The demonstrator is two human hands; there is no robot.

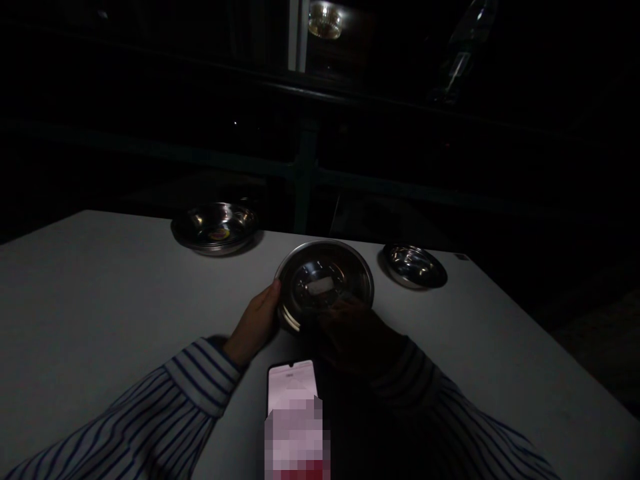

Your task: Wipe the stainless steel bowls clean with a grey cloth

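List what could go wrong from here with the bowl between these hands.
The metal bowl could slip: the left hand grips only its side, and the right hand's hold is too dark to judge.

If dropped toward the person, it might strike the lit phone lying just below the hands.

A push away or to the right could knock the smaller bowl, which sits near the far edge of the table.

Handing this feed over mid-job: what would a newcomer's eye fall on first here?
Probably the lit phone, low centre in the dark scene. Next, the shiny middle bowl beyond it, left hand at its rim, shadowed right hand over its near right side.
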